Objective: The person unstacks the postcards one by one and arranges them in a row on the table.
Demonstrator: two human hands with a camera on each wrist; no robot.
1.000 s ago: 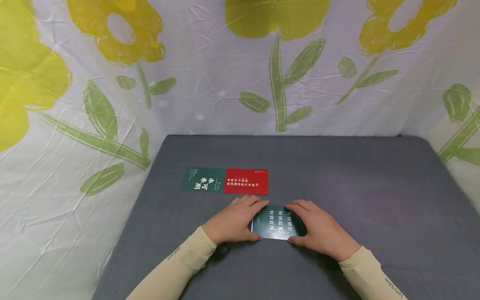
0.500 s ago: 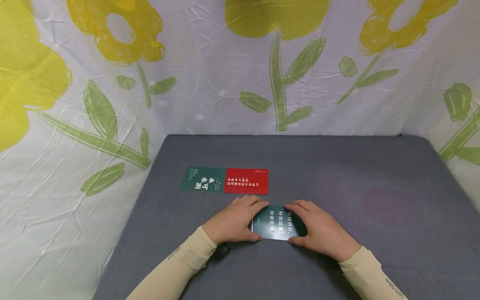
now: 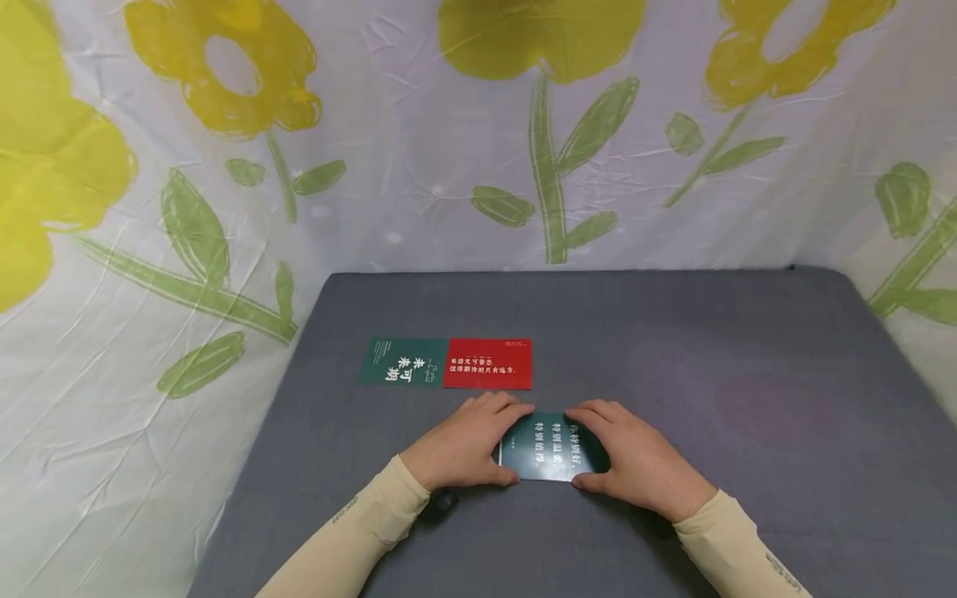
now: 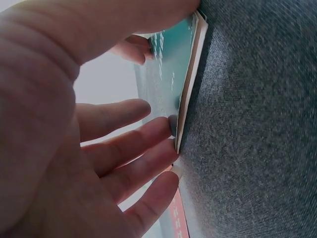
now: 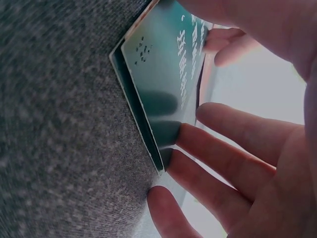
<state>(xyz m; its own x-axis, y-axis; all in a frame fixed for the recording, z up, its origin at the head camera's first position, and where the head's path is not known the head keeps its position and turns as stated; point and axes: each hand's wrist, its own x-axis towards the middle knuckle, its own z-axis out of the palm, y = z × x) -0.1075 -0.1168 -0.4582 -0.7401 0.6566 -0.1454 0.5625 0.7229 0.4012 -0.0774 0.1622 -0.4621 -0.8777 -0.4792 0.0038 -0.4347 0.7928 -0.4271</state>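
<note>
A dark green postcard (image 3: pixel 554 448) with white lettering lies on the grey table between both hands. In the right wrist view at least one more card edge (image 5: pixel 132 91) shows beneath the top postcard, slightly offset. My left hand (image 3: pixel 471 440) grips the left end, thumb at the near edge and fingertips at the far edge. On the right end, my right hand (image 3: pixel 635 457) has the same grip. Its palm and fingers hide part of the printing. In the left wrist view a pale lower layer (image 4: pixel 192 69) shows under the green top.
Farther back lie a green card (image 3: pixel 404 362) and a red card (image 3: pixel 488 364), side by side, with white writing. A small black object (image 3: pixel 444 501) is partly visible beneath the left wrist. A flowered cloth (image 3: pixel 419 166) hangs behind the grey table (image 3: pixel 635 332).
</note>
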